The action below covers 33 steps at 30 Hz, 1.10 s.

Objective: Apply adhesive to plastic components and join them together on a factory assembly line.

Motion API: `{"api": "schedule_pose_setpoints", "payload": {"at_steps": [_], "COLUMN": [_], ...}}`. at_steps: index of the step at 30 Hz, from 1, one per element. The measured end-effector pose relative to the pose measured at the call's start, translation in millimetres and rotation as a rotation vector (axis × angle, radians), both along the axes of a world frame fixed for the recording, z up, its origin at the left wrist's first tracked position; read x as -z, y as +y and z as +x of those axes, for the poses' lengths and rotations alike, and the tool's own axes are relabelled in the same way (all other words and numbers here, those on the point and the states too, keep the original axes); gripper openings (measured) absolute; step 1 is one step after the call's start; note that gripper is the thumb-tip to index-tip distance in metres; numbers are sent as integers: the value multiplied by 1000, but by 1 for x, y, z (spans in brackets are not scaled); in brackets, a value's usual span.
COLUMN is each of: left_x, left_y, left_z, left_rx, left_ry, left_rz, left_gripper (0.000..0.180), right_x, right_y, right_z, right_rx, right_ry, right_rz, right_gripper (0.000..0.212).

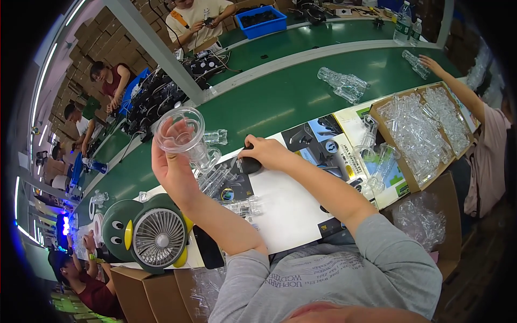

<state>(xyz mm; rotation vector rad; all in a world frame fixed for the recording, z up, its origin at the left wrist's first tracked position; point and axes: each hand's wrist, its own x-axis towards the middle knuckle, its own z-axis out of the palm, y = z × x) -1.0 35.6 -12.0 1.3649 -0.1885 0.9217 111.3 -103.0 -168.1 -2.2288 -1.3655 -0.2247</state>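
My left hand (pixel 173 171) is raised over the bench and closed around a clear plastic part. That part has a wide round cup (pixel 189 125) with a narrower stem below it. My right hand (pixel 268 153) is lower, its fingers curled over a black rounded object (pixel 250 164) at the far edge of the printed cardboard. Part of this object is hidden by the fingers. Between my arms lie several clear plastic pieces (pixel 218 180), and another clear piece (pixel 216 137) rests just beyond my left hand.
A green penguin-shaped fan (pixel 159 237) stands at the left. At the right, a cardboard box (pixel 412 175) holds many clear parts, and a co-worker's hand (pixel 432 65) reaches toward a clear piece. Further clear parts (pixel 344 85) lie on the green bench (pixel 269 99). Bottles (pixel 402 24) stand behind.
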Motion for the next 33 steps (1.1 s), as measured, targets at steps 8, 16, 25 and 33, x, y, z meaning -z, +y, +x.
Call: {"api": "schedule_pose_setpoints", "payload": {"at_steps": [8,16,25,33], "left_x": [5,11,-2,-4], "left_y": [-14,-59,-57,-59], "left_z": [17,37,24,19], "left_rx": [-8,117,-46,31], "left_ry": [43,150,173,121], "left_rz": [81,216,305,295], "left_gripper": [40,47,54,46], "right_x": [-82,-103,-76,-3], "right_y": [-27,-32,-105,-169], "right_z": [-8,-11,81,132], "right_rx": [69,-304,283,678], "right_ry": [385,670,712,594], "right_rz": [277,815,1710,2058], "right_gripper": [84,72,28,39]}}
